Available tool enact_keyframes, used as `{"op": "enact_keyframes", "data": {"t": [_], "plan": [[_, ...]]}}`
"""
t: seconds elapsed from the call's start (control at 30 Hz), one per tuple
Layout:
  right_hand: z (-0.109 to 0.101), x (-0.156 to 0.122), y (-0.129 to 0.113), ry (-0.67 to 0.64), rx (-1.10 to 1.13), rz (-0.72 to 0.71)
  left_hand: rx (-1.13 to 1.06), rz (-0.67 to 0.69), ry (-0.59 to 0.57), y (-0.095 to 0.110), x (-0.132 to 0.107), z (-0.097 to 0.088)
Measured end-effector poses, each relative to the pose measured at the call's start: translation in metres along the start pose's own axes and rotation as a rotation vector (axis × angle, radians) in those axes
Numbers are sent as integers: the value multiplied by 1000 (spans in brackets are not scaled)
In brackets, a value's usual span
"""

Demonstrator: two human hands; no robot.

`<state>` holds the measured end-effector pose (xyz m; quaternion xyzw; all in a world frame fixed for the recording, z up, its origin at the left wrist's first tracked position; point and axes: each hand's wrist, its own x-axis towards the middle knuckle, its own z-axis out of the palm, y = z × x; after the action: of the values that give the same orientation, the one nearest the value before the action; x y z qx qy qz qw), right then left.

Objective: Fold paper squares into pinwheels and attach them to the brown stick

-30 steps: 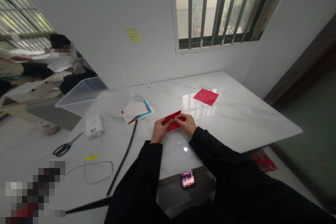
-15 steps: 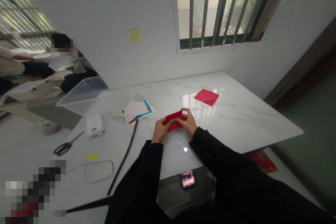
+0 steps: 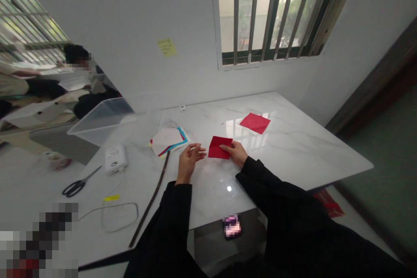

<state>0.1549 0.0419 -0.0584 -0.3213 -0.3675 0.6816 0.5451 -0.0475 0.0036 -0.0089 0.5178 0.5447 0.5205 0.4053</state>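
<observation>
On my head-camera feed I take the pile of coloured paper [image 3: 164,141] as my marker. Far to its left and nearer the wearer I see black-handled scissors [image 3: 83,181]; a white box [image 3: 115,159] sits between them and the pile. A dark strip [image 3: 156,194] runs from the pile's near edge toward the wearer.

Just right of the pile and a little nearer, I have the left hand [image 3: 190,158] raised with nothing in it, fingers loosely bent and pointing rightward, its forearm coming up steeply in a black sleeve. Past those fingertips, farther right of the pile, is the creased red paper [image 3: 216,150], just beside the left hand and apart from it. I see the right hand [image 3: 239,153] pinching its right part, thumb on the facing side, the forearm slanting in from the lower right. Well right of the pile and slightly beyond it, a flat red sheet [image 3: 255,123] lies on the table [image 3: 302,147].
</observation>
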Motion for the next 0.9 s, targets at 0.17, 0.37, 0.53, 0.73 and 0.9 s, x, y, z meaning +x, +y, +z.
{"op": "enact_keyframes", "data": {"t": [0.17,0.37,0.53,0.73,0.9], "plan": [[-2,1,-5,-58,85,65,1026,191,275,10,-2,-58],[-4,1,-7,-121,87,81,1180,-73,250,4,-14,-96],[-6,0,-7,-187,43,95,699,-117,119,21,-25,-78],[-4,-4,-12,-251,-100,69,-16,-65,-163,53,-37,-31],[-8,-5,-25,-250,-246,-61,-129,-115,-286,39,-31,-10]]}}
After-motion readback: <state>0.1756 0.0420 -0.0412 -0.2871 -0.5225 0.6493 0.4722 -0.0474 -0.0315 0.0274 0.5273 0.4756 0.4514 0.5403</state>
